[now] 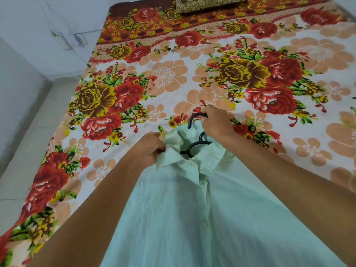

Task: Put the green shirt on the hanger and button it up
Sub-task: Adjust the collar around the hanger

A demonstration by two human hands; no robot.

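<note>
At the far left, a pale tiled floor (23, 151) is seen beside the bed (192, 70), which is covered by a flowered sheet (163, 78). Next comes the left hand (149, 149): its fingers (159, 147) are curled and the left side of the collar (173, 149) of the green shirt (192, 218) is pinched between them. In the middle, the shirt is held up over the near edge of the bed, with its front turned toward the camera; the black hanger (194, 145) is seen inside the neck opening, so the shirt appears already hung. Several buttons (204, 224) are visible down the front, and the placket looks closed, though whether every button is done up cannot be told. To the right, the hanger's hook (195, 117) is gripped by the closed fingers of the right hand (215, 122). A patterned pillow (210, 2) lies at the head of the bed.

Trouble could come from the collar being tugged too hard: a shoulder might be pulled off the hanger arm. If the hook is let go before the shirt is settled, the whole lot could drop onto the bed and crease. A skipped button would leave the front gaping.
</note>
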